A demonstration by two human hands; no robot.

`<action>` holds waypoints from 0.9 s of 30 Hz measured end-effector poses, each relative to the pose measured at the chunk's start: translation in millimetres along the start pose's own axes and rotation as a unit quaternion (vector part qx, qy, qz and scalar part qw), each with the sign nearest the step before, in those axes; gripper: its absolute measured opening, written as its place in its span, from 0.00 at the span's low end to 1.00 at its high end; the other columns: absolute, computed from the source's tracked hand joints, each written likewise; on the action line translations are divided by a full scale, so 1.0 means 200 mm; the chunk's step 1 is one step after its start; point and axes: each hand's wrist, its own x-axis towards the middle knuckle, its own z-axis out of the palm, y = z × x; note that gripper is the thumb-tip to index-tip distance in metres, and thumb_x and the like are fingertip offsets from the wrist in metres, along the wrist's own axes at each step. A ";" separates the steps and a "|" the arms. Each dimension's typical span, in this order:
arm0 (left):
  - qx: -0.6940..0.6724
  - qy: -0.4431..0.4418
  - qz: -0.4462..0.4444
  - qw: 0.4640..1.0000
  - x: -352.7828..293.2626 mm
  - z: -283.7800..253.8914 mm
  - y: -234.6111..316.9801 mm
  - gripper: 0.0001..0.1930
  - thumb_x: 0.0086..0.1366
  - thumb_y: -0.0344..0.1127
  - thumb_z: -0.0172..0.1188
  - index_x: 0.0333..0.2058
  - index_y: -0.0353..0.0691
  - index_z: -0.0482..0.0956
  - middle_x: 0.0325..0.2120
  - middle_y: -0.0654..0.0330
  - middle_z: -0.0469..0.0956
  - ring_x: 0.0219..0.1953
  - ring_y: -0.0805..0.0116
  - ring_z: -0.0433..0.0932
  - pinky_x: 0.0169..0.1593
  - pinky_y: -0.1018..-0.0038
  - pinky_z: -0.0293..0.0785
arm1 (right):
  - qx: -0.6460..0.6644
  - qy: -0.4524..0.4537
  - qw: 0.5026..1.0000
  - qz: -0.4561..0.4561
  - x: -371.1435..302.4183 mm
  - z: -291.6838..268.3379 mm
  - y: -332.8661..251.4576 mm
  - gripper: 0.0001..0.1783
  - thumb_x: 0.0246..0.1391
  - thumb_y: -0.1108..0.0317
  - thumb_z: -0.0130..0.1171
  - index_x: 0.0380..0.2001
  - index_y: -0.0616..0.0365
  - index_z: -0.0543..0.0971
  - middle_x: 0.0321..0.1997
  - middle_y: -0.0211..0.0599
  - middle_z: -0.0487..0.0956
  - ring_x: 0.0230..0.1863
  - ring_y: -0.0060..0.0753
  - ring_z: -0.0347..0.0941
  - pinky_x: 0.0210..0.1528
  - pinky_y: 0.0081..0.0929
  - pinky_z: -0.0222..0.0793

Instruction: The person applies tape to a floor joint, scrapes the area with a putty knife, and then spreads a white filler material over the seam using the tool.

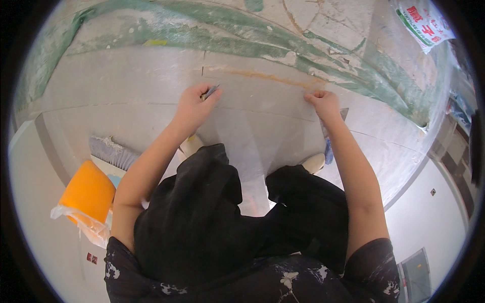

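My left hand [196, 105] is closed around a small grey tool with a thin pointed tip [212, 92]; its kind is not clear. Level with it on the right, my right hand [324, 105] pinches with thumb and forefinger. What it pinches, if anything, is too small to name. Both hands are over the grey tiled floor [252, 118], well apart. A brownish streak [268, 77] runs along the floor just beyond them. Beside my right forearm lies a blue-handled tool [329, 151], partly hidden by the arm.
A dusty green protective sheet [217, 38] lies crumpled along the far side. At the left are a grey-bristled broom head [113, 151] and an orange tub-like object [91, 189] with clear plastic around it. A white printed bag [424, 22] sits far right. White walls [40, 202] flank me.
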 end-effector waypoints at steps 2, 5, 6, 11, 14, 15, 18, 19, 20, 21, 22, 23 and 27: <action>-0.005 0.007 0.006 1.000 -0.01 0.01 -0.01 0.13 0.61 0.40 0.60 0.31 0.34 0.79 0.20 0.70 0.72 0.24 0.82 0.65 0.28 0.80 0.63 | -0.010 0.011 1.000 -0.010 -0.01 0.02 -0.05 0.19 0.38 0.54 0.69 0.23 0.62 0.82 0.20 0.43 0.79 0.24 0.35 0.76 0.30 0.32 0.69; -0.004 -0.001 0.005 1.000 -0.01 0.01 -0.01 0.13 0.61 0.41 0.60 0.32 0.34 0.79 0.20 0.69 0.73 0.24 0.82 0.66 0.28 0.80 0.63 | 0.005 0.016 1.000 -0.010 0.00 0.04 -0.06 0.21 0.38 0.53 0.69 0.22 0.63 0.82 0.20 0.44 0.79 0.24 0.35 0.76 0.30 0.33 0.69; -0.003 -0.006 0.003 1.000 -0.01 0.01 0.00 0.13 0.61 0.41 0.60 0.32 0.34 0.79 0.20 0.69 0.73 0.24 0.82 0.66 0.28 0.79 0.63 | 0.016 0.015 1.000 -0.008 0.00 0.05 -0.05 0.21 0.38 0.52 0.69 0.22 0.63 0.82 0.20 0.44 0.79 0.24 0.35 0.76 0.30 0.33 0.69; -0.002 0.005 -0.001 1.000 -0.01 0.01 0.03 0.14 0.60 0.40 0.60 0.32 0.32 0.78 0.17 0.66 0.70 0.23 0.79 0.64 0.28 0.76 0.63 | 0.000 0.012 1.000 0.003 0.01 0.03 -0.04 0.21 0.38 0.53 0.69 0.20 0.64 0.81 0.20 0.44 0.79 0.24 0.36 0.76 0.29 0.33 0.69; 0.000 0.013 0.026 1.000 -0.01 0.01 -0.01 0.14 0.60 0.40 0.60 0.32 0.32 0.78 0.17 0.66 0.71 0.23 0.79 0.64 0.28 0.75 0.64 | -0.002 0.011 1.000 -0.001 0.00 0.03 -0.05 0.20 0.39 0.54 0.68 0.20 0.64 0.81 0.19 0.44 0.78 0.23 0.35 0.75 0.28 0.33 0.68; 0.000 0.018 0.042 0.999 -0.01 0.00 -0.02 0.14 0.60 0.40 0.60 0.32 0.32 0.78 0.17 0.65 0.71 0.23 0.79 0.64 0.28 0.75 0.64 | 0.001 0.005 1.000 -0.002 0.00 0.03 -0.06 0.20 0.39 0.54 0.68 0.20 0.64 0.81 0.19 0.43 0.78 0.23 0.35 0.75 0.28 0.33 0.68; 0.002 0.004 0.010 1.000 -0.01 0.02 0.02 0.14 0.60 0.40 0.60 0.32 0.32 0.78 0.17 0.65 0.71 0.23 0.79 0.64 0.28 0.75 0.64 | 0.064 0.022 0.998 -0.011 0.02 0.04 0.04 0.20 0.39 0.54 0.68 0.20 0.64 0.81 0.19 0.43 0.78 0.23 0.33 0.75 0.27 0.33 0.68; 0.002 -0.001 0.002 1.000 -0.02 0.02 0.00 0.14 0.60 0.40 0.60 0.33 0.32 0.78 0.17 0.66 0.71 0.23 0.79 0.64 0.28 0.75 0.64 | 0.057 0.007 0.998 0.008 0.01 0.05 0.03 0.20 0.39 0.54 0.68 0.21 0.64 0.81 0.20 0.43 0.79 0.23 0.33 0.75 0.28 0.33 0.68; 0.002 -0.002 -0.001 1.000 -0.01 0.01 -0.01 0.14 0.60 0.40 0.60 0.33 0.32 0.78 0.17 0.66 0.70 0.23 0.79 0.64 0.28 0.75 0.64 | 0.051 -0.005 0.998 0.021 0.01 0.04 -0.02 0.21 0.39 0.54 0.68 0.21 0.65 0.81 0.20 0.43 0.79 0.24 0.33 0.75 0.28 0.33 0.68; 0.002 -0.003 -0.004 1.000 -0.01 0.00 -0.01 0.14 0.60 0.40 0.60 0.33 0.32 0.79 0.17 0.66 0.70 0.23 0.80 0.64 0.28 0.75 0.64 | 0.045 -0.017 0.998 0.034 0.01 0.04 -0.06 0.21 0.39 0.54 0.68 0.22 0.65 0.81 0.21 0.43 0.79 0.24 0.33 0.76 0.28 0.33 0.68; -0.007 0.003 0.010 1.000 -0.01 0.00 -0.01 0.14 0.60 0.40 0.60 0.33 0.32 0.79 0.17 0.66 0.70 0.23 0.80 0.63 0.27 0.75 0.63 | 0.044 -0.010 0.999 0.029 0.01 0.04 -0.07 0.21 0.39 0.53 0.68 0.22 0.65 0.81 0.21 0.42 0.79 0.24 0.33 0.76 0.28 0.32 0.68; -0.016 0.009 0.024 1.000 -0.02 0.00 -0.03 0.14 0.60 0.40 0.60 0.33 0.32 0.79 0.17 0.67 0.69 0.23 0.80 0.63 0.27 0.76 0.63 | 0.044 -0.004 0.999 0.024 0.00 0.04 -0.07 0.21 0.39 0.53 0.68 0.22 0.65 0.82 0.21 0.42 0.79 0.24 0.32 0.76 0.28 0.32 0.69; -0.028 0.013 -0.002 1.000 -0.02 0.03 0.01 0.14 0.60 0.40 0.60 0.32 0.32 0.78 0.17 0.68 0.68 0.22 0.81 0.61 0.26 0.77 0.61 | 0.051 -0.004 0.999 0.001 0.06 0.04 0.07 0.21 0.39 0.52 0.68 0.22 0.64 0.82 0.20 0.42 0.79 0.24 0.32 0.76 0.29 0.31 0.69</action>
